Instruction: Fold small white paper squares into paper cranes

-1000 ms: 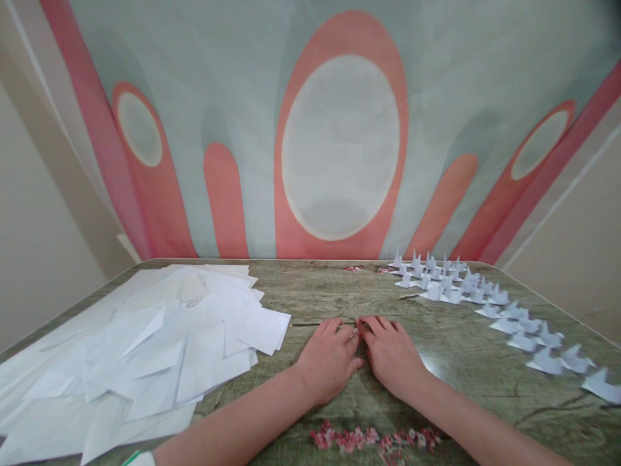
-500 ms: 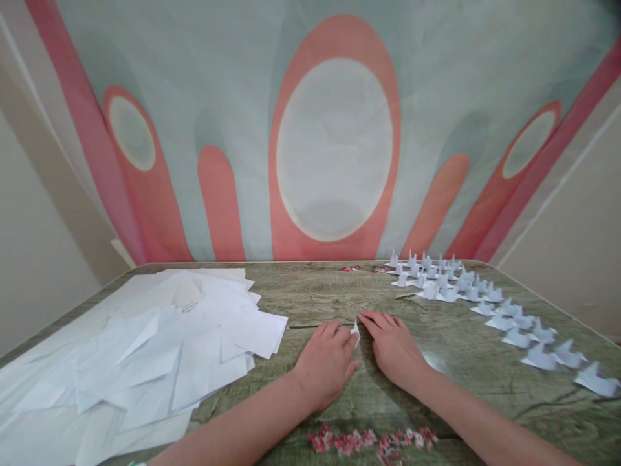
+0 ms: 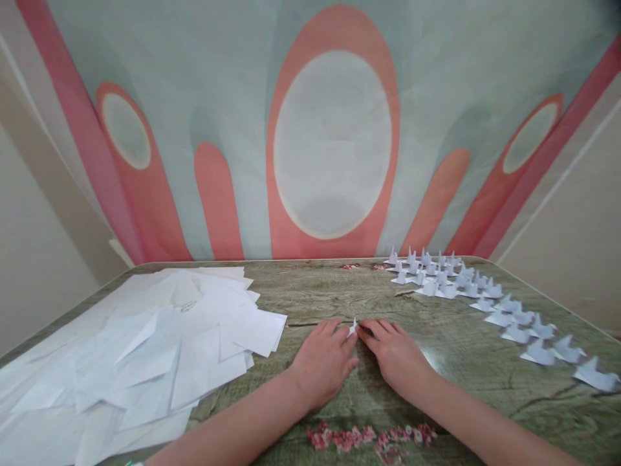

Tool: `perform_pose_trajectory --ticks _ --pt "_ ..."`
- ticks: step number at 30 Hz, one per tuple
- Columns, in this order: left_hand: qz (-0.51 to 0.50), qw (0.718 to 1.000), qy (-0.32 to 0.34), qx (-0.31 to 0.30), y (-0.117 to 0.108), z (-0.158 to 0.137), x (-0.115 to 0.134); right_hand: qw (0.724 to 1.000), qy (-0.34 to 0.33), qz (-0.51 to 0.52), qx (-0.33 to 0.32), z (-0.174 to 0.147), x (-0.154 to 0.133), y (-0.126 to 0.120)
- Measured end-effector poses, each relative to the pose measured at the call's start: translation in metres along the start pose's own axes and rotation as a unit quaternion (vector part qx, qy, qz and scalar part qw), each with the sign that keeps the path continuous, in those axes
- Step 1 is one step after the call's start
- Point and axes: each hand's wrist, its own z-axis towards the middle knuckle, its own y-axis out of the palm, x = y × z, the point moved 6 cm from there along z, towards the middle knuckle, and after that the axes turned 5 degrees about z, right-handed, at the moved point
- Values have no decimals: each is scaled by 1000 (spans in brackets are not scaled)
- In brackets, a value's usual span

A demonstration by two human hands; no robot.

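Observation:
A small folded white paper crane (image 3: 352, 329) with a pointed tip standing up is between my hands at the middle of the table. My left hand (image 3: 323, 362) holds it from the left, its fingers closed on the paper and partly covering it. From the right, my right hand (image 3: 398, 355) pinches the paper's right side with its fingertips. The lower part of the folded paper is hidden behind the fingers. Both forearms rest low over the tabletop.
A wood-patterned table (image 3: 301, 285) with printed flowers lies under my hands. Loose white paper sheets (image 3: 145, 362) are heaped on the left. Several finished paper cranes (image 3: 517, 317) stand in rows on the right. A patterned wall (image 3: 334, 142) rises behind the table.
The fingertips of my right hand have moved in to the left and now touch the paper crane. My left hand keeps its hold, with the paper shifted slightly.

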Motion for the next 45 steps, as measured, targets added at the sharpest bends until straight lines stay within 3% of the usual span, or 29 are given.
perform_pose_trajectory --ticks 9,15,23,32,39,45 --pt "-23 998 47 -23 -9 -8 -5 999 -12 -47 -14 2 -5 -3" --pt "-45 997 46 -31 -10 -9 -8 999 -23 -23 25 -7 -4 1" --pt "-81 994 65 -27 -16 -3 -9 999 -16 45 -8 -3 -4 -7" --pt "-217 971 -88 46 5 1 -41 992 -19 126 15 -1 6 -5" --pt "-272 957 -83 53 4 2 -36 987 -31 148 52 -1 7 -2" --pt "-268 961 -41 50 -1 4 -28 989 -35 138 46 0 3 -2"
